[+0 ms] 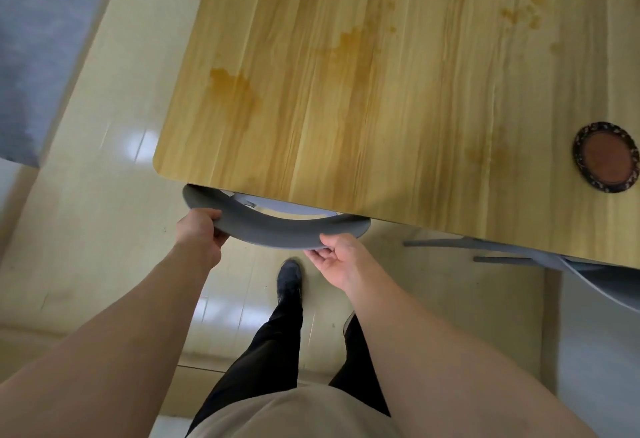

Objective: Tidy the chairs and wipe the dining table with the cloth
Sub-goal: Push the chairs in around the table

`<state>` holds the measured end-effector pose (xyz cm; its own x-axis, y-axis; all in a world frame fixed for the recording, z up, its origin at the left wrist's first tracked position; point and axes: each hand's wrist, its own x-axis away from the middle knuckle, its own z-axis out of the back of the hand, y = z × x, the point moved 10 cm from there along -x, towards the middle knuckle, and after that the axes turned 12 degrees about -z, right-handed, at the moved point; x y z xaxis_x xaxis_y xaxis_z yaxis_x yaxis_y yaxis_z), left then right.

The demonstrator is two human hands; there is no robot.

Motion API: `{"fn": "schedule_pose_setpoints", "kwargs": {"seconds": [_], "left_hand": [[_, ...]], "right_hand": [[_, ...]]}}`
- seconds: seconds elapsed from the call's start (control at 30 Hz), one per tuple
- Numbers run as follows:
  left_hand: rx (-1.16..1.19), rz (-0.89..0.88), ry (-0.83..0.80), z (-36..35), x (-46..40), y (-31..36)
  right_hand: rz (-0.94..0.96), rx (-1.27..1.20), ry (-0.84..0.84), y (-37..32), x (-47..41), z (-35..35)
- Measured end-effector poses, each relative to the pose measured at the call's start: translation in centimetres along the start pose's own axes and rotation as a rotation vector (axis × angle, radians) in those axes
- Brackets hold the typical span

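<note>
Both hands were on the grey chair [273, 229], whose curved backrest poked out from under the near edge of the dining table [381, 98]. The left hand [199, 229] gripped the backrest's left end, fingers curled over the top; the right hand [337, 257] pinched its right end, thumb above, fingers beneath. Amber stains [235, 86] blotched the tabletop, and a dark round coaster [605, 157] sat near the table's right edge. A second chair [588, 271] stood at the table's right corner.

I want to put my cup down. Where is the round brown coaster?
In the head view the round brown coaster lies on the wooden dining table, at its far right side near the front edge, well to the right of the grey chair both hands hold.
</note>
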<state>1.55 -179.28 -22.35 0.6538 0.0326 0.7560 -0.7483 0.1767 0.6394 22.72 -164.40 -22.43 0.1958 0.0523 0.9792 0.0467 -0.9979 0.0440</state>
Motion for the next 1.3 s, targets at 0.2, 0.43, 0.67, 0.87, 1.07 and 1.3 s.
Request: {"fn": "schedule_pose_setpoints", "kwargs": {"seconds": [0.2,0.43,0.67,0.87,1.07,1.3], "left_hand": [[-0.219,0.024,0.006,0.3,0.3,1.2],[-1.855,-0.905,-0.254,-4.3,3.3,7.3],[-2.195,-0.818,-0.955,-8.2,2.8,2.4],[-2.107,-0.958,-1.441,-9.6,4.8,2.0],[-2.037,-0.822,-1.592,-7.8,3.1,2.6],[-2.088,-0.793,-1.700,-7.5,4.1,3.5]], "right_hand": [[-0.053,0.103,0.042,0.2,1.0,0.2],[-0.072,0.101,0.131,-0.1,2.1,0.6],[0.005,0.000,0.233,-0.2,1.2,-0.2],[0.164,-0.370,0.291,2.7,1.5,-1.6],[0.188,-0.524,0.119,8.0,2.0,-6.7],[0.232,-0.644,0.145,9.0,3.3,-7.2]]}}
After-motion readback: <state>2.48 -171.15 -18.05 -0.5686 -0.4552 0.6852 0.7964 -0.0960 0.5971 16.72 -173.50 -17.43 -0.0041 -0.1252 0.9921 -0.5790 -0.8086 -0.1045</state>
